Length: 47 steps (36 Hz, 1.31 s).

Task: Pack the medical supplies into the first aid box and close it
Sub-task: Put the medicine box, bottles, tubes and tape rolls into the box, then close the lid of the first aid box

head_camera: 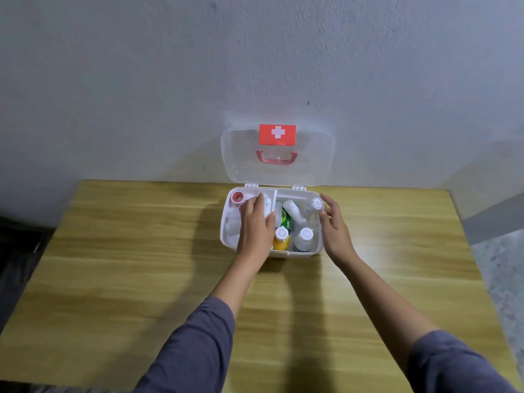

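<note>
White plastic first aid box sits against the far edge of the wooden table, its clear lid standing open and leaning back toward the wall, so I have free access from above; at the box's left end a white inner tray holds a red tape roll in its far corner; my left hand lies flat over that tray, fingers spread and loosely curved, pressing rather than gripping, which I judge is seating it level; to its right stand a yellow bottle, a green packet and white bottles; my right hand hovers at the box's right wall, fingers open, thumb near a tilted white bottle, holding nothing I can confirm; closing seems near.
</note>
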Motion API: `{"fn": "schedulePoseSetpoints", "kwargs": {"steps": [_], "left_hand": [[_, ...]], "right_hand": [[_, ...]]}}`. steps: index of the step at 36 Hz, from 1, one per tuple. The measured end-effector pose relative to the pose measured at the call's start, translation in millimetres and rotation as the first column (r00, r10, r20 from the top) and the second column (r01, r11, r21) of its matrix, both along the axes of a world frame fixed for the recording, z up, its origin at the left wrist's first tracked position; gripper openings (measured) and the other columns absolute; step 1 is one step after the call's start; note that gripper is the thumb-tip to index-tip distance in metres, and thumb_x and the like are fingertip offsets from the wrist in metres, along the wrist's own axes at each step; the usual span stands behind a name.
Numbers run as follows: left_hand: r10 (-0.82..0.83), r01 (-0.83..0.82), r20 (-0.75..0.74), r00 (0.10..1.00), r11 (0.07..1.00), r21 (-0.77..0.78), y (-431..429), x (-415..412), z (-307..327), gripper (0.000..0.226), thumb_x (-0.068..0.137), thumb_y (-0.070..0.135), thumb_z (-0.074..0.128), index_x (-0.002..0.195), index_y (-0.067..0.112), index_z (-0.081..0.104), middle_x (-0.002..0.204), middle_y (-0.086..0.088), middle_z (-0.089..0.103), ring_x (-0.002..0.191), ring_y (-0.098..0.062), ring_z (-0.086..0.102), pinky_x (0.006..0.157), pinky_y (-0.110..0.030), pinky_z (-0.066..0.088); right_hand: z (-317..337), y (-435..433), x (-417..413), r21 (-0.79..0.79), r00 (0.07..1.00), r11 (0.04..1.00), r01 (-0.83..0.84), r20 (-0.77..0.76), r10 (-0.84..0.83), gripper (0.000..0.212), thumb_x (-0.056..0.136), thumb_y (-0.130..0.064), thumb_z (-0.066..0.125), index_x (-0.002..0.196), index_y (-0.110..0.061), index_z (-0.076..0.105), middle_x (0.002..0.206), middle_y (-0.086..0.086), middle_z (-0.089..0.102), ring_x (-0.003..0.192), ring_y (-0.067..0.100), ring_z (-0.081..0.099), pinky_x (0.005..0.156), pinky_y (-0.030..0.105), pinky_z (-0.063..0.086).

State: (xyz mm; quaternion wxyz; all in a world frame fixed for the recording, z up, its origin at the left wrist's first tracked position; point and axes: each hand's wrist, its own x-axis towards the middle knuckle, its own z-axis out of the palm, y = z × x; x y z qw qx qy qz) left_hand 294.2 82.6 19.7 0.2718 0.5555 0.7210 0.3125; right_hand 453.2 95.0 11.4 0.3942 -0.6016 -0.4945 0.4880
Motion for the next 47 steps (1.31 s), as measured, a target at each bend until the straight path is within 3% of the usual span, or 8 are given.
{"fn": "schedulePoseSetpoints", "kwargs": {"steps": [8, 13, 18, 23, 29, 35, 42, 47], "left_hand": [[-0.067, 0.070, -0.059, 0.996, 0.996, 0.055, -1, -2, -6, 0.043, 0.096, 0.017, 0.043, 0.137, 0.004, 0.039, 0.140, -0.009, 0.039, 0.131, -0.018, 0.029, 0.097, -0.010, 0.017], [-0.038, 0.038, 0.002, 0.999, 0.988, 0.150, -4, -6, 1, 0.043, 0.095, 0.017, 0.047, 0.136, 0.005, 0.042, 0.139, -0.008, 0.042, 0.123, -0.004, 0.033, 0.092, 0.008, 0.013], [0.041, -0.054, 0.051, 0.998, 0.952, 0.303, -17, -27, 10, 0.048, 0.092, 0.029, 0.047, 0.132, 0.003, 0.045, 0.136, -0.011, 0.045, 0.125, -0.015, 0.040, 0.102, -0.007, 0.027], [0.027, -0.034, 0.127, 0.992, 0.998, 0.052, -42, -63, -4, 0.072, 0.090, 0.035, 0.054, 0.147, 0.015, 0.014, 0.155, -0.004, 0.015, 0.143, -0.014, 0.013, 0.112, -0.022, 0.015], [-0.135, 0.171, 0.275, 0.952, 0.979, -0.114, -55, -88, -22, 0.094, 0.079, 0.051, 0.062, 0.148, 0.028, 0.001, 0.158, 0.008, 0.009, 0.142, -0.002, 0.011, 0.117, -0.031, 0.017], [-0.156, 0.208, 0.330, 0.931, 0.970, -0.126, -52, -95, -30, 0.107, 0.066, 0.061, 0.071, 0.144, 0.043, 0.001, 0.155, 0.011, 0.020, 0.140, -0.006, 0.023, 0.114, -0.042, 0.029], [-0.147, 0.194, 0.393, 0.908, 0.977, -0.085, -49, -95, -36, 0.105, 0.066, 0.052, 0.076, 0.144, 0.041, 0.007, 0.151, 0.009, 0.029, 0.136, -0.008, 0.031, 0.111, -0.042, 0.034], [-0.136, 0.165, 0.469, 0.873, 0.986, -0.021, -47, -90, -33, 0.095, 0.068, 0.032, 0.081, 0.143, 0.037, 0.022, 0.143, 0.006, 0.040, 0.128, 0.000, 0.040, 0.108, -0.030, 0.037]], "right_hand": [[0, 0, -2, 0.001, 1.000, 1.000, 0.014, 0.009, -0.014, 0.032, 0.100, -0.018, 0.035, 0.127, -0.034, 0.041, 0.133, 0.003, 0.054, 0.121, 0.020, 0.051, 0.102, 0.035, 0.040], [2, 0, -1, -0.014, 1.000, 1.000, 0.008, 0.018, -0.008, 0.033, 0.100, -0.019, 0.036, 0.131, -0.029, 0.041, 0.128, 0.004, 0.057, 0.117, 0.020, 0.055, 0.098, 0.035, 0.043], [8, 4, 2, -0.018, 0.998, 1.000, 0.005, 0.062, -0.004, 0.037, 0.098, -0.019, 0.042, 0.134, -0.021, 0.042, 0.127, 0.003, 0.056, 0.120, 0.021, 0.052, 0.099, 0.035, 0.042], [34, 12, -2, 0.240, 0.974, 0.965, 0.107, 0.169, -0.150, 0.038, 0.095, -0.013, 0.045, 0.134, -0.013, 0.043, 0.133, 0.008, 0.048, 0.120, 0.012, 0.045, 0.102, 0.029, 0.036], [80, 38, -24, 0.592, 0.907, 0.795, -0.133, 0.397, -0.143, 0.039, 0.091, -0.017, 0.055, 0.129, -0.008, 0.050, 0.128, 0.012, 0.052, 0.118, 0.009, 0.043, 0.102, 0.009, 0.029], [92, 73, -52, 0.579, 0.733, 0.696, -0.425, 0.671, -0.111, 0.043, 0.084, -0.021, 0.064, 0.124, -0.009, 0.056, 0.126, 0.013, 0.059, 0.123, 0.030, 0.049, 0.101, 0.040, 0.040], [100, 81, -60, 0.664, 0.744, 0.671, -0.329, 0.620, -0.249, 0.025, 0.086, -0.023, 0.061, 0.107, -0.011, 0.069, 0.107, 0.009, 0.071, 0.099, 0.030, 0.063, 0.083, 0.039, 0.047], [106, 62, -59, 0.717, 0.808, 0.646, -0.262, 0.529, -0.260, 0.026, 0.086, -0.026, 0.058, 0.101, -0.010, 0.072, 0.097, 0.007, 0.074, 0.089, 0.027, 0.065, 0.080, 0.033, 0.046]]}}
